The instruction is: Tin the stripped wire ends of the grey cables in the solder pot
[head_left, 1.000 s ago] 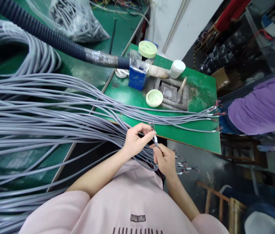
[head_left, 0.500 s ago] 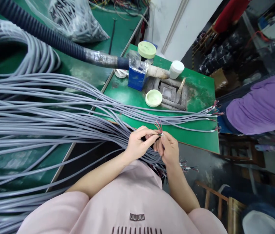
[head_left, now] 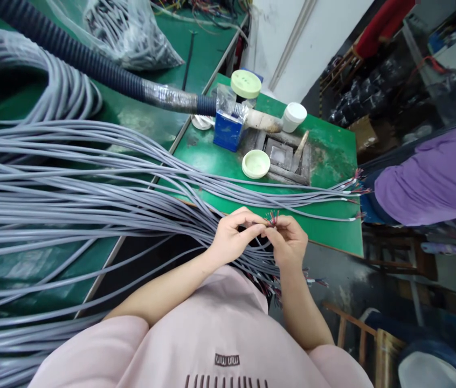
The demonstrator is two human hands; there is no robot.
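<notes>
Pinching from either side, the bare left hand (head_left: pixel 236 235) and bare right hand (head_left: pixel 291 242) hold a splayed tuft of thin red and dark wires (head_left: pixel 272 219) between them; their grip hides its base, and single strands are too small to count.

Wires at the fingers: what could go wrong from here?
The thin wires fan out where the left hand and right hand meet; some might slip or bend.
The frayed cable ends lie by the right edge of the green table, near a person in purple, and could snag.
The pale green dish sits close to gray cables; dragging them might tip it.
</notes>
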